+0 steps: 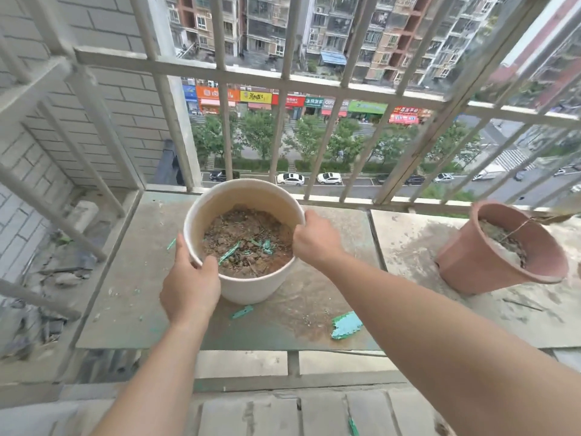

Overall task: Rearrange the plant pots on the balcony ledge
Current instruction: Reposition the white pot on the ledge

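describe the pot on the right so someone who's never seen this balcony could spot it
Follow the concrete ledge along the railing to its right end. The terracotta pot sits there, away from both hands. Unlike the cream pot, it is reddish brown and leans to one side.

Shop signs (256,96) across street: illegible

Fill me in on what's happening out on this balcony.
A person is gripping a cream pot of dry soil by its rim, the left hand on the near-left edge and the right hand on the right edge. The pot is over the concrete ledge just inside the metal railing; whether it is lifted or resting is unclear. A terracotta pot sits apart to the right, tilted. Green plastic fragments lie scattered on the ledge and in the soil.
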